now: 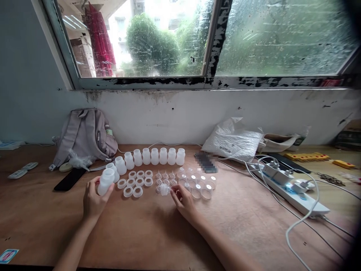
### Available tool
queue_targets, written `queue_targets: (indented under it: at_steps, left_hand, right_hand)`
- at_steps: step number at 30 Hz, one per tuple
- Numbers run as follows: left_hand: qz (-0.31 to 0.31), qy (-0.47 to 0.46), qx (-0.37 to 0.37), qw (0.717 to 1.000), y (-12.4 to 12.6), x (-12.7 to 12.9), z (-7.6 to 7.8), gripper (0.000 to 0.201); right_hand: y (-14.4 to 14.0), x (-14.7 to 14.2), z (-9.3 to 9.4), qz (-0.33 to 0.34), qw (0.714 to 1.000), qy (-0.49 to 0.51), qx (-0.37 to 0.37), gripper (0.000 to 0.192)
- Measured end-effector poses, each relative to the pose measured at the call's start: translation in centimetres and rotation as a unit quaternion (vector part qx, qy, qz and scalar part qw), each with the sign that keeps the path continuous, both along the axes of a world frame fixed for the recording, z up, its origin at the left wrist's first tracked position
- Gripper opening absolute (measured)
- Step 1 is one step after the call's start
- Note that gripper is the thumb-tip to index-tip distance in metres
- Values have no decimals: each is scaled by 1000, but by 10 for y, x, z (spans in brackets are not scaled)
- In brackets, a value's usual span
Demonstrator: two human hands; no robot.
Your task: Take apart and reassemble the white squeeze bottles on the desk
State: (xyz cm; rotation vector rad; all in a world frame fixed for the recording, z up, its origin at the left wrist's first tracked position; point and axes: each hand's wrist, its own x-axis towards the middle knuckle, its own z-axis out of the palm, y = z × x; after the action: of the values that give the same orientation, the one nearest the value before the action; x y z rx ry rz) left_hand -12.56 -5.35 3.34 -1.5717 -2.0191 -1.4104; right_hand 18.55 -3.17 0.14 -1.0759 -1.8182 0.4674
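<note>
My left hand (94, 199) is closed around a small translucent white bottle (105, 182), tilted slightly, at the near left end of a curved row of similar bottles (154, 156). In my right hand (183, 199), thumb and fingertips pinch the tip of a clear ribbed piece that looks like a bottle nipple (164, 189). It is above the clear nipples (165, 175) lying in rows. Left of these lie several white screw rings (131, 182). Just right of my right fingers are clear domed caps (206, 192) with white dots on top.
A grey backpack (84, 135) and a black phone (70, 179) are at the left. A silver plastic bag (232, 139) lies against the wall. At the right, a white power strip (290, 192) trails loose cables. A blurred dark object (207, 162) lies behind the caps.
</note>
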Motion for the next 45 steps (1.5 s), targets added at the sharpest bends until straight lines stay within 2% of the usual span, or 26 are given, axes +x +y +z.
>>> queue_targets:
  at_steps: [2, 5, 7, 9, 17, 22, 26, 31, 34, 37, 39, 41, 43, 45]
  left_hand:
    - [-125, 77, -1, 989, -7, 22, 7, 43]
    - [-303, 165, -38, 938, -8, 56, 9, 42]
    - [-370, 179, -33, 911, -4, 75, 6, 42]
    - [-403, 170, -23, 899, 3, 87, 2, 40]
    - [-449, 150, -29, 880, 22, 105, 0, 41]
    - [-448, 123, -12, 885, 23, 106, -11, 41]
    - [-453, 111, -18, 884, 19, 105, -20, 41]
    - [-457, 117, -27, 881, 15, 104, -24, 42]
    - [-461, 112, -36, 880, 16, 104, -24, 42]
    - [-469, 88, -49, 877, 15, 106, -23, 43]
    - [-477, 67, -64, 874, 14, 108, -21, 42]
    - [-484, 55, -77, 870, 13, 109, -20, 41]
    - [-489, 59, -79, 867, 12, 110, -21, 41]
    - [-493, 73, -68, 864, 12, 111, -22, 42]
  right_hand:
    - [-1, 1, -1, -5, 1000, 27, -12, 11]
    - [-1, 4, -2, -6, 997, 73, -24, 11]
    - [0, 7, -1, -4, 996, 89, -26, 11]
    - [0, 9, -1, 0, 995, 95, -26, 11]
    - [3, 11, 3, 8, 994, 105, -36, 11]
    - [2, 12, 6, 8, 995, 91, -43, 13]
    - [3, 13, 11, 7, 998, 50, -38, 29]
    - [8, 15, 10, 31, 995, 7, -93, 43]
    - [9, 18, 14, 35, 995, -11, -90, 38]
    - [4, 20, 24, 78, 993, 3, -94, 20]
    - [0, 20, 30, 128, 986, 8, -106, 33]
    - [-2, 19, 32, 159, 980, 5, -120, 35]
    - [-2, 17, 31, 152, 977, 6, -151, 25]
    - [-1, 16, 27, 123, 974, 8, -191, 24]
